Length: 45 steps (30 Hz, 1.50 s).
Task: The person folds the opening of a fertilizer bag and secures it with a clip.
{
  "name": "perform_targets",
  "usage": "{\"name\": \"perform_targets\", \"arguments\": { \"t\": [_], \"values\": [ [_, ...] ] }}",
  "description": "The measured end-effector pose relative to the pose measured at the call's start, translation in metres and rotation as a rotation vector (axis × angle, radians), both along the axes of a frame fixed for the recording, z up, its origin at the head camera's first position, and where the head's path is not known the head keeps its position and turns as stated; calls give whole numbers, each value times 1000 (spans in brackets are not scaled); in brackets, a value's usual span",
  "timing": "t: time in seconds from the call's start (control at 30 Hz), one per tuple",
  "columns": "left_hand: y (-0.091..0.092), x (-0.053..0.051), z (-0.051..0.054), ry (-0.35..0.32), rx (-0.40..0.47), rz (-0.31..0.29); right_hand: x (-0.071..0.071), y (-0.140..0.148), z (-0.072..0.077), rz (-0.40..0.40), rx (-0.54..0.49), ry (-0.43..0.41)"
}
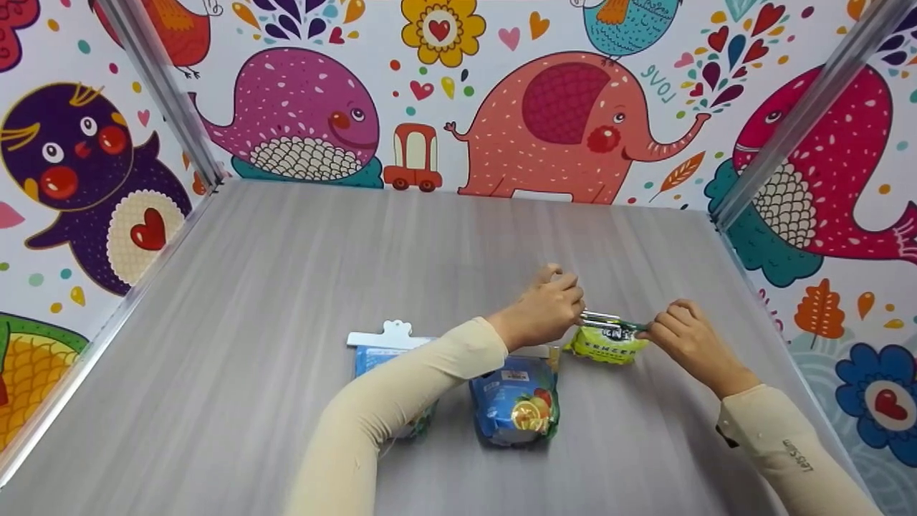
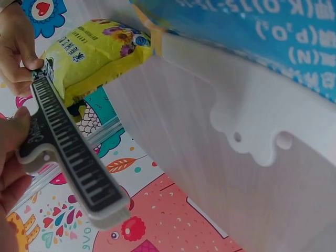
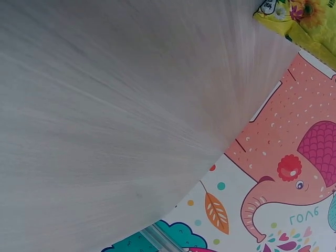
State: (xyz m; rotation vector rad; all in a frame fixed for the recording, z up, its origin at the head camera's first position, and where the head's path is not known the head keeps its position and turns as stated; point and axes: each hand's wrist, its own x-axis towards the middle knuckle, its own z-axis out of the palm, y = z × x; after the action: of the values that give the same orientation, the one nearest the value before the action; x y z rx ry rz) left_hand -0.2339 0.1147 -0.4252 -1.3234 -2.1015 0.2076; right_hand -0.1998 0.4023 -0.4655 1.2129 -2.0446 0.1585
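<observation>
My left hand [image 1: 548, 308] grips a black-and-white bag clip [image 2: 73, 147] with a piano-key pattern, its thumb on the clip's handle in the left wrist view. My right hand [image 1: 691, 344] pinches the gathered top edge of a yellow-green packet [image 1: 609, 345] with flowers printed on it. The clip lies along that top edge; whether its jaws have closed on the packet I cannot tell. In the right wrist view only a corner of the packet [image 3: 315, 31] shows, and neither hand is visible.
Left of the packet lies a blue bag [image 1: 512, 401] with a white clip [image 2: 247, 105] across its top. Farther left, a second blue bag [image 1: 376, 357] bears a pale clip [image 1: 390, 337], partly behind my left sleeve. Cartoon-printed walls [image 1: 430, 86] border the grey table [image 1: 286, 272].
</observation>
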Motion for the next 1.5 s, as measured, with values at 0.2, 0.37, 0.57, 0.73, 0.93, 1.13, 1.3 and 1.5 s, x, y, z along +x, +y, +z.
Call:
{"name": "perform_targets", "arguments": {
  "t": [0.2,0.37,0.57,0.73,0.93,1.13,1.3,1.5],
  "values": [
    [5,2,2,2,-24,14,-1,1,0,-5,-5,-7],
    [7,2,2,-27,-16,-1,-2,3,-2,-20,-18,-30],
    [11,4,3,-48,-26,-12,-1,5,-3,-6,-45,-30],
    [15,5,2,-58,-30,-15,-1,5,-4,-2,-71,-51],
    [21,6,4,-82,-39,0,0,6,-4,-18,-88,-71],
    [24,6,3,-63,-20,-8,1,7,-4,-34,-102,-75],
    [26,7,3,-40,-16,-13,1,7,-4,-43,-104,-60],
    [29,8,2,-32,-25,-13,1,7,-4,-41,-101,-36]
  ]
}}
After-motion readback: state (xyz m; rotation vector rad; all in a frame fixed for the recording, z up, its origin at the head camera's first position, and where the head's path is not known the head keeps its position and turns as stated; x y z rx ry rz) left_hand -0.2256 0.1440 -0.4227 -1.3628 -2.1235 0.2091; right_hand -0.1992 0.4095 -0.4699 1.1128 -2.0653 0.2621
